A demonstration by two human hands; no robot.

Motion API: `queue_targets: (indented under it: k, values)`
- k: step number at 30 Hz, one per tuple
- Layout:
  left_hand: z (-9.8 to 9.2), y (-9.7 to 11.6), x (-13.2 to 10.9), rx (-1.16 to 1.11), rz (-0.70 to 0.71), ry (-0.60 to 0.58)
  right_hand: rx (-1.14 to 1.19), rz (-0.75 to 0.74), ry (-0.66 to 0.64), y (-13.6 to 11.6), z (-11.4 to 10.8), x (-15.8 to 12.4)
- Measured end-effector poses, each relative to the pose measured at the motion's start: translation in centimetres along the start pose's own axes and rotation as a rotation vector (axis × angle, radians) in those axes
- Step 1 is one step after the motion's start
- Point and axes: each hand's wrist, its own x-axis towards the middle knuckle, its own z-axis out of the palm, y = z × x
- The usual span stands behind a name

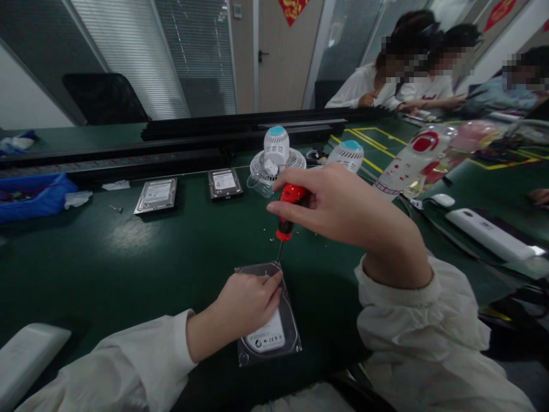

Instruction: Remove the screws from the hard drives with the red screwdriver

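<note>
A red and black screwdriver (285,228) stands nearly upright in my right hand (338,209), whose thumb and fingers are closed around its handle. Its tip meets the far right corner of a hard drive (291,329) lying on the table in front of me. My left hand (246,300) rests on top of that drive, the index finger stretched toward the corner beside the tip; its thumb is hidden. Part of the drive's white label (268,337) shows below this hand. Several tiny screws (271,240) lie loose beyond the drive.
Farther back lie two more hard drives (158,194) (225,183). White fans (277,146) stand behind the screwdriver, near a transparent cup (261,184). At left is a blue bin (38,197); at right, a bottle (407,163) and a white power strip (489,233). Other people sit across the table.
</note>
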Motion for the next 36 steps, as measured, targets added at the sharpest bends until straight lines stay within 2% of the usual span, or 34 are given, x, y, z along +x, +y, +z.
queue_targets:
  k: [3,7,10,15,20,27,31,36]
  values:
    - [-0.3,0.3,-0.1,-0.083,-0.085,-0.077,0.025,-0.051,-0.007,0.4,-0.1,-0.1]
    - [-0.2,0.5,0.0,-0.056,-0.068,-0.118,0.031,-0.047,-0.036,0.7,-0.2,-0.2]
    - [0.0,0.6,0.0,-0.056,-0.04,-0.092,0.017,-0.011,-0.017,0.7,-0.1,-0.2]
    - [0.3,0.6,-0.2,-0.052,-0.028,-0.033,0.033,-0.06,-0.043,0.8,-0.1,-0.3]
    - [0.5,0.4,-0.3,-0.076,-0.019,0.025,0.015,-0.017,-0.018,1.1,-0.1,-0.5]
    - [0.7,0.2,-0.2,-0.101,-0.024,0.079,0.046,-0.072,-0.056,1.4,-0.2,-0.4]
    - [0.5,0.2,-0.1,-0.098,-0.019,0.087,0.018,-0.028,-0.045,1.5,-0.1,-0.1]
    - [0.5,0.2,-0.2,-0.075,-0.029,0.029,-0.001,-0.054,-0.06,1.3,0.2,0.1]
